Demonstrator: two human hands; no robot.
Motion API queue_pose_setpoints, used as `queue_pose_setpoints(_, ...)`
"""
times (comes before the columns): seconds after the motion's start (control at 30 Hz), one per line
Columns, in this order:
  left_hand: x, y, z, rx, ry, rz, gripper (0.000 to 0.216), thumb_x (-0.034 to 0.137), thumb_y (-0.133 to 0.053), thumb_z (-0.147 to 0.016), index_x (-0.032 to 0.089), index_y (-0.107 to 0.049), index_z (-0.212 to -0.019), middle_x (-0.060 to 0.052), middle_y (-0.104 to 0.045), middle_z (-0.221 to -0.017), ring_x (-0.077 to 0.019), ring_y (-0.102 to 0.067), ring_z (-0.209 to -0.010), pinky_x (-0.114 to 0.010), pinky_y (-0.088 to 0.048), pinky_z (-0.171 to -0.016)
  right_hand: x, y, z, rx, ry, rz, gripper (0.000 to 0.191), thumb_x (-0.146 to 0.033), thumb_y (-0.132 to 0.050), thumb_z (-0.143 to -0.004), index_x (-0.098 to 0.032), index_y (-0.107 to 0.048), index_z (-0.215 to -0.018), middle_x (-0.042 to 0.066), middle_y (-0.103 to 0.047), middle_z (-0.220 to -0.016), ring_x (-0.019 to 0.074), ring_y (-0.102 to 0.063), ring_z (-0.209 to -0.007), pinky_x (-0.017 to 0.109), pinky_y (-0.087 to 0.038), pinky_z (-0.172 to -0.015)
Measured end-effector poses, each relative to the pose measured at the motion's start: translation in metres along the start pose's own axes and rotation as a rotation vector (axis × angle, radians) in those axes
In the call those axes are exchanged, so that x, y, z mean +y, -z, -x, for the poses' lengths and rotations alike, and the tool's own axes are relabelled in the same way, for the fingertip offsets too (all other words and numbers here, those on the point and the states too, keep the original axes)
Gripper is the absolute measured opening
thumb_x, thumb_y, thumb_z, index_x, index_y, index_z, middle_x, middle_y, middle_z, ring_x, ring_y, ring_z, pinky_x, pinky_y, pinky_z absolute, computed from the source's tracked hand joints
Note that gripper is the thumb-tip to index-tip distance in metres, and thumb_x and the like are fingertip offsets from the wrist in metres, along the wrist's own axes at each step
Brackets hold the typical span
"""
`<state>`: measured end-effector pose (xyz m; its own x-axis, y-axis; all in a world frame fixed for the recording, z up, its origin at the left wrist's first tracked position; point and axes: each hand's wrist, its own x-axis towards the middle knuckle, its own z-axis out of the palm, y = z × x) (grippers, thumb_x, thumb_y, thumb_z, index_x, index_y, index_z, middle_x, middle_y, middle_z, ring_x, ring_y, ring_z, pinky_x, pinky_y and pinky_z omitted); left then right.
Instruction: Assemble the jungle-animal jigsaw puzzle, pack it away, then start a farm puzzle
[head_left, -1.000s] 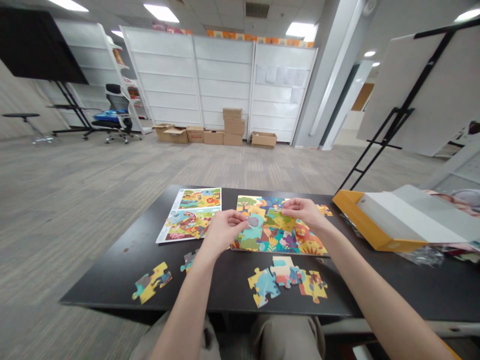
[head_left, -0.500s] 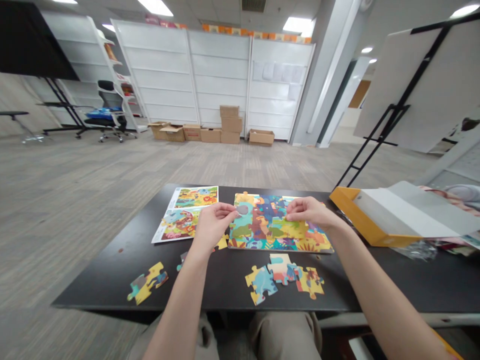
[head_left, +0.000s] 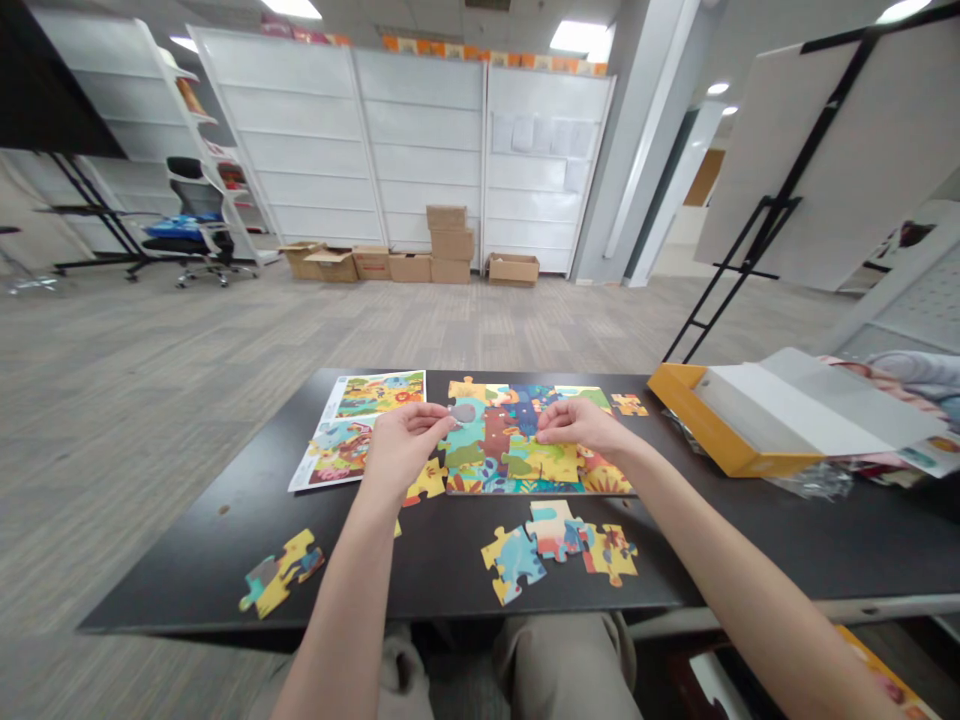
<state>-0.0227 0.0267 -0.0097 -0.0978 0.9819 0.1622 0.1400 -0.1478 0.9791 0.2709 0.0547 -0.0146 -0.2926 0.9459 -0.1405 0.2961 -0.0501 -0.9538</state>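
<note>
Grey carpet (head_left: 225, 350), black table (head_left: 435, 590). Left hand (head_left: 401, 440): fingers pinching teal-grey piece (head_left: 466, 436) over left side of puzzle (head_left: 611, 480). Right hand (head_left: 583, 424): fingers gripping yellow-green piece (head_left: 551, 462) above puzzle's middle. Loose pieces (head_left: 520, 562) on table's near side.

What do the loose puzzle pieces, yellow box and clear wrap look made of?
Loose puzzle pieces: probably printed cardboard, flat with interlocking cut edges. Yellow box: likely smooth card, with thin straight walls. Clear wrap: apparently glossy plastic film, crinkled with bright highlights.

Brown boxes (head_left: 410, 267) sit on the floor (head_left: 360, 325) by tall white panels (head_left: 420, 150). A chair (head_left: 199, 197) stands near a big black screen (head_left: 52, 95).
</note>
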Motion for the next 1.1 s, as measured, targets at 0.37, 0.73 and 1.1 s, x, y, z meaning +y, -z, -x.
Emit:
queue_pose_setpoints(0.37, 0.002, 0.001, 0.001, -0.010, -0.004, 0.010, 0.033, 0.040, -0.085, -0.062, 0.016, -0.072, -0.080, -0.008, -0.078, -0.080, -0.0233, -0.076, -0.079, -0.031, -0.060, -0.072, 0.010, -0.002, -0.003, -0.113, 0.037, 0.139, 0.033, -0.039, -0.090, -0.057, -0.019, -0.070, -0.073, 0.001, -0.074, -0.068, 0.0165, -0.069, -0.064, 0.027, -0.053, -0.063)
queue_pose_setpoints(0.73, -0.001, 0.001, 0.000, -0.012, 0.014, 0.010, 0.032, 0.038, -0.085, -0.062, 0.016, -0.072, -0.081, -0.007, -0.078, -0.078, -0.0220, -0.075, -0.078, -0.031, -0.060, -0.075, 0.010, -0.003, 0.002, -0.107, 0.140, 0.252, 0.028, -0.039, -0.085, -0.066, -0.020, -0.068, -0.076, 0.003, -0.075, -0.075, 0.0186, -0.071, -0.071, 0.031, -0.057, -0.069)
queue_pose_setpoints(1.1, -0.001, 0.000, 0.001, -0.023, 0.001, -0.012, 0.031, 0.038, -0.085, -0.063, 0.016, -0.072, -0.080, -0.006, -0.077, -0.075, -0.0215, -0.075, -0.075, -0.031, -0.061, -0.073, -0.005, 0.031, 0.017, -0.110, 0.187, 0.523, 0.023, -0.036, -0.084, -0.065, -0.020, -0.075, -0.080, 0.001, -0.071, -0.070, 0.0163, -0.063, -0.064, 0.026, -0.049, -0.059)
